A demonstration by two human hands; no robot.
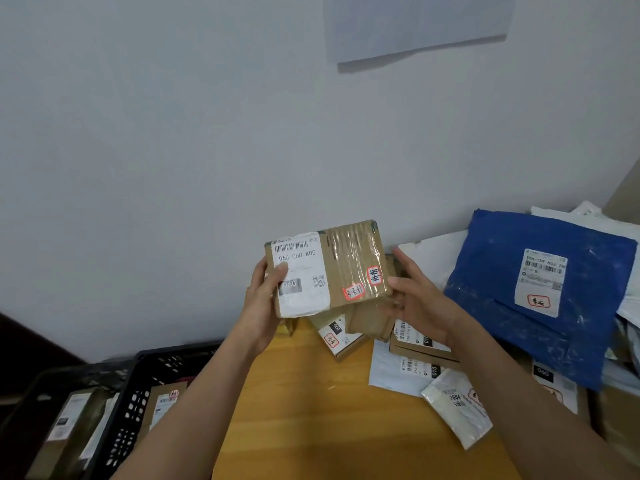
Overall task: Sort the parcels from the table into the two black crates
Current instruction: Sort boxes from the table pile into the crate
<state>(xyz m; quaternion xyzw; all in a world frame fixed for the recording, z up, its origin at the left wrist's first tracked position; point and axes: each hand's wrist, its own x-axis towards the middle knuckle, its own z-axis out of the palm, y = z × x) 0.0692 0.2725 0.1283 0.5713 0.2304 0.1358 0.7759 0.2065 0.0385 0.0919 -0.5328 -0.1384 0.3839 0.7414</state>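
Two black crates [138, 393] wait at lower left, parcels already inside. Above the table [311, 410], the left hand [265, 303] grips a taped cardboard parcel [329, 268]; the right hand [415, 299], fingers relaxed, steadies it. Label check; next, likely choosing a crate.

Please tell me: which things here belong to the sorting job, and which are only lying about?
Job: the held box, left hand, right hand, blue bag, small parcels on the table, two black crates.

Lying about: the paper on the wall.
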